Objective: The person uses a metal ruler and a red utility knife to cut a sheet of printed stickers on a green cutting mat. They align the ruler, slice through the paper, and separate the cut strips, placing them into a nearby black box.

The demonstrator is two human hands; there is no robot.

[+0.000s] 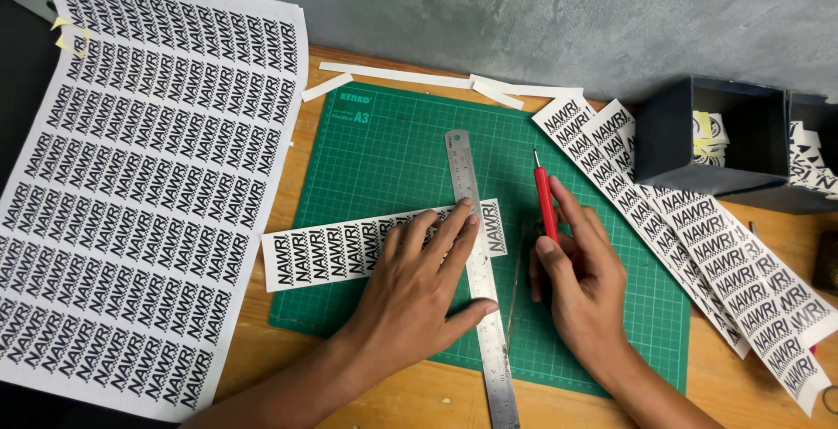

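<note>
Our left hand, fingers flat, pins steel ruler on label strip; at three o'clock, right hand pinches red knife.

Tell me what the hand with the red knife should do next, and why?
Probably bring the red knife over against the ruler. The left hand already presses the ruler across the printed strip, but the blade in the right hand sits apart from its edge.
</note>
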